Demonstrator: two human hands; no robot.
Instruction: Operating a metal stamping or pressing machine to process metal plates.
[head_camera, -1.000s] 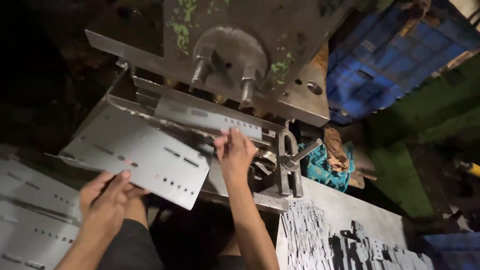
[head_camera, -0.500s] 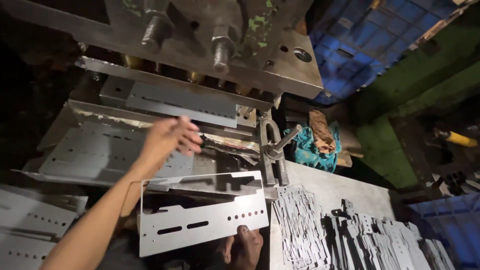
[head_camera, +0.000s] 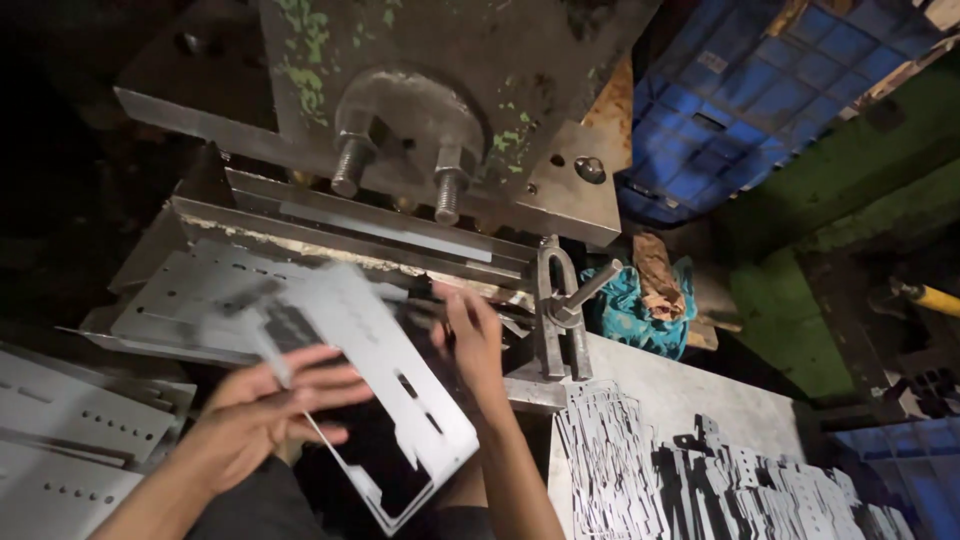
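Both grips on punched plate

The scene is dimly lit, with deep shadow to the left of the hands. A heavy grey press head with flaking green paint and two threaded bolts is seen above them. A blue plastic crate is set up and to the right, beside a green painted surface. A grey metal worktop extends to the right.
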